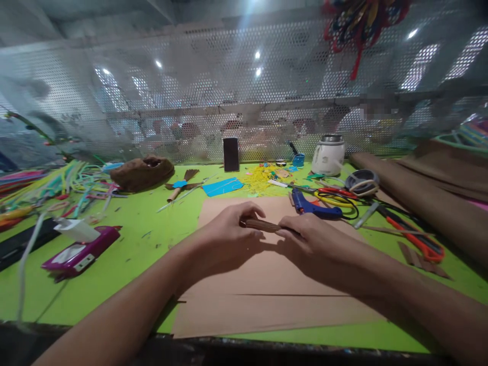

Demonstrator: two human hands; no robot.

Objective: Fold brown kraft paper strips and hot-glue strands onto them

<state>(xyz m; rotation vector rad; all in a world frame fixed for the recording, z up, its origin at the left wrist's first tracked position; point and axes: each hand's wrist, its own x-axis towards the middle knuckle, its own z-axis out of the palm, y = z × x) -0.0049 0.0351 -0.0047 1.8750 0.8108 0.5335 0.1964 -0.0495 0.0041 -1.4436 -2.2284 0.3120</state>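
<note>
My left hand (232, 223) and my right hand (305, 231) hold a thin brown strip (263, 224) between them, above the tan sheet (244, 310). The strip lies level, one end in the curled fingers of my left hand. My right thumb and fingers pinch its other end. Whether it is folded or rolled I cannot tell. Just beyond my right hand lies a blue glue gun (316, 206). Past my left hand are a blue piece (223, 187) and a small brown figure with a blue patch (180, 185).
A purple power strip (82, 254) with a white plug sits at left, near a brown lumpy object (143, 173). A phone (231, 154) stands at the back, with yellow shreds (267, 178) and a white jar (328, 155) beside it. An orange cutter (414, 234) and brown rolls (419, 203) lie right.
</note>
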